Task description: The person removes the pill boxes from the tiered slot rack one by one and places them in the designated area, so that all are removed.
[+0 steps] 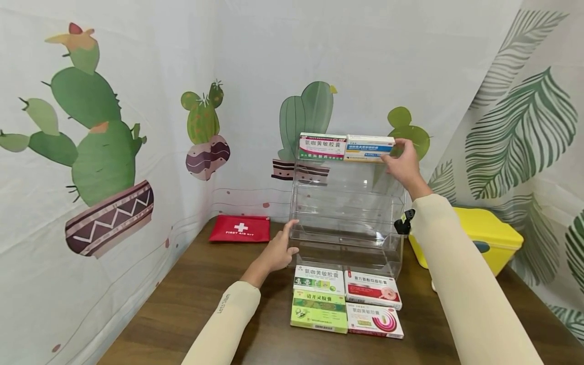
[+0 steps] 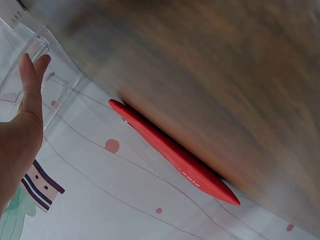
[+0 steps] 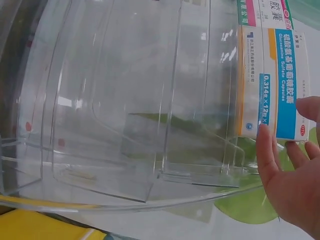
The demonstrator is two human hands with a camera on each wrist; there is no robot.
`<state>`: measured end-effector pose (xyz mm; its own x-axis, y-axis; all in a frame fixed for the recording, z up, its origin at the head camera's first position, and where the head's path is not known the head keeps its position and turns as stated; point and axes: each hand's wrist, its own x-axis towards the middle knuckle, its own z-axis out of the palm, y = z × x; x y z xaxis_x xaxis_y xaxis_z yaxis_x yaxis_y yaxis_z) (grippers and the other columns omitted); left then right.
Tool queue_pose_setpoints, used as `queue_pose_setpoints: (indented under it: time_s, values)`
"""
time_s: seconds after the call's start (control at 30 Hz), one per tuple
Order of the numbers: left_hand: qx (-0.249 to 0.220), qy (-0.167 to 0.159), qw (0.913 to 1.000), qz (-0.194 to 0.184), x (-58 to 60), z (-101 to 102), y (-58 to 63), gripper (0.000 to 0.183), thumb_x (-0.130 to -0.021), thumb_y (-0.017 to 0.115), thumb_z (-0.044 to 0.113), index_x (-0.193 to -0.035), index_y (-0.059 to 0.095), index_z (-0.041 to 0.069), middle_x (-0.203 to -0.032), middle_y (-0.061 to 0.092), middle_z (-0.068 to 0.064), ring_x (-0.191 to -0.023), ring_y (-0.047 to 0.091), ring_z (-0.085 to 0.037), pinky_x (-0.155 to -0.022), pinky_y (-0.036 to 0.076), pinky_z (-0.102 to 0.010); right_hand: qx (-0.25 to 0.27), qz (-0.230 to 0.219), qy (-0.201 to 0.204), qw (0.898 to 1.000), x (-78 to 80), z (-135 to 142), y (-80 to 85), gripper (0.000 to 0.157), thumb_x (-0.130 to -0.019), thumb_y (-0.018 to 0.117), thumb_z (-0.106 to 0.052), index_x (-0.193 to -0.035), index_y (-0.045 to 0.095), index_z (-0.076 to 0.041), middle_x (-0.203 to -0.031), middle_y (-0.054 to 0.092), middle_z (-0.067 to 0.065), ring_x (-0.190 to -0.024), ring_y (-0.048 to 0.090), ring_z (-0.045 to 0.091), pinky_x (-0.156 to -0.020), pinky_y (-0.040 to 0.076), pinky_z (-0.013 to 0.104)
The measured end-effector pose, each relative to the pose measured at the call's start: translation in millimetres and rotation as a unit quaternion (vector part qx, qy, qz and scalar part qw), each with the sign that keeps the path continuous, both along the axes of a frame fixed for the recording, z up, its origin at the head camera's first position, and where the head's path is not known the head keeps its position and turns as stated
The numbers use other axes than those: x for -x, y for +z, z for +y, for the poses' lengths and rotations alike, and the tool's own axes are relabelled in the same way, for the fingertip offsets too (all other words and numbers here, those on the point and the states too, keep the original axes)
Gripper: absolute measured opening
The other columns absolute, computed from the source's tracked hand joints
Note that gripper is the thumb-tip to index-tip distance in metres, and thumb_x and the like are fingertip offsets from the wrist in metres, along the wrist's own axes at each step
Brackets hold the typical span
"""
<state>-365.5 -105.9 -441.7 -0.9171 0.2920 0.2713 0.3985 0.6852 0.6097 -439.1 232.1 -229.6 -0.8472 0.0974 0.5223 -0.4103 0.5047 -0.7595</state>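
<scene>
A clear acrylic tiered rack stands on the wooden table. Its top tier carries a green-and-pink medicine box and, to the right of it, a blue-and-white medicine box. My right hand pinches the right end of the blue-and-white box, thumb in front and fingers behind. My left hand rests flat with straight fingers against the rack's left side wall. Several more medicine boxes lie flat on the table in front of the rack.
A red first-aid pouch lies by the back wall, left of the rack, and shows edge-on in the left wrist view. A yellow lidded container sits right of the rack. Printed fabric walls close in the table on three sides.
</scene>
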Motion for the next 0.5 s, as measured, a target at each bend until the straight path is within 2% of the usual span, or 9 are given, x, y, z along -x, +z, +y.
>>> queue_pose_setpoints:
  time_s: [0.1, 0.17, 0.23, 0.33, 0.4, 0.5]
  values:
    - [-0.001, 0.001, 1.0, -0.002, 0.0, 0, 0.0, 0.081, -0.096, 0.066, 0.014, -0.153, 0.013, 0.035, -0.138, 0.046, -0.024, -0.099, 0.06, -0.032, -0.094, 0.047, -0.054, -0.042, 0.017, -0.006, 0.999, 1.1, 1, 3.2, 0.068, -0.095, 0.059, -0.006, -0.153, 0.024, -0.001, -0.148, 0.038, 0.026, -0.11, 0.053, 0.033, -0.081, 0.052, 0.03]
    - [-0.003, 0.0, 1.0, -0.004, -0.1, 0, 0.0, 0.081, -0.096, 0.066, 0.014, -0.154, 0.012, 0.034, -0.138, 0.046, -0.023, -0.096, 0.06, -0.031, -0.092, 0.047, -0.054, -0.073, 0.026, -0.009, 0.997, 1.4, 2, 6.1, 0.071, -0.094, 0.059, -0.005, -0.155, 0.023, -0.001, -0.144, 0.04, 0.03, -0.119, 0.048, 0.04, -0.097, 0.044, 0.042]
    - [-0.002, -0.001, 1.0, -0.004, -0.2, 1, 0.1, 0.081, -0.096, 0.065, 0.014, -0.154, 0.012, 0.035, -0.138, 0.046, -0.024, -0.094, 0.06, -0.031, -0.091, 0.048, -0.054, -0.103, 0.028, -0.015, 0.994, 1.5, 3, 8.9, 0.07, -0.094, 0.06, -0.005, -0.154, 0.026, 0.001, -0.142, 0.039, 0.032, -0.127, 0.041, 0.043, -0.106, 0.034, 0.051]
    - [0.005, -0.002, 1.0, -0.003, -0.6, 1, 0.6, 0.08, -0.097, 0.065, 0.015, -0.154, 0.012, 0.035, -0.139, 0.046, -0.025, -0.093, 0.061, -0.031, -0.09, 0.048, -0.054, -0.125, 0.018, -0.026, 0.992, 1.6, 3, 12.1, 0.064, -0.095, 0.061, -0.007, -0.15, 0.032, 0.005, -0.14, 0.038, 0.034, -0.128, 0.036, 0.044, -0.109, 0.027, 0.055]
    - [0.008, -0.001, 1.0, -0.002, -0.7, 1, 1.3, 0.08, -0.097, 0.064, 0.015, -0.154, 0.011, 0.035, -0.139, 0.046, -0.026, -0.091, 0.061, -0.03, -0.089, 0.049, -0.053, -0.137, 0.011, -0.031, 0.99, 2.3, 3, 13.5, 0.061, -0.096, 0.061, -0.008, -0.149, 0.034, 0.006, -0.143, 0.037, 0.032, -0.127, 0.038, 0.044, -0.107, 0.03, 0.055]
    - [0.01, -0.001, 0.9999, -0.004, -1.2, 1, 0.6, 0.08, -0.097, 0.064, 0.015, -0.154, 0.011, 0.034, -0.138, 0.047, -0.026, -0.089, 0.06, -0.029, -0.088, 0.049, -0.052, -0.145, -0.005, -0.009, 0.989, 2.5, 2, 11.9, 0.064, -0.097, 0.059, -0.007, -0.152, 0.027, 0.005, -0.148, 0.033, 0.031, -0.128, 0.044, 0.046, -0.105, 0.036, 0.054]
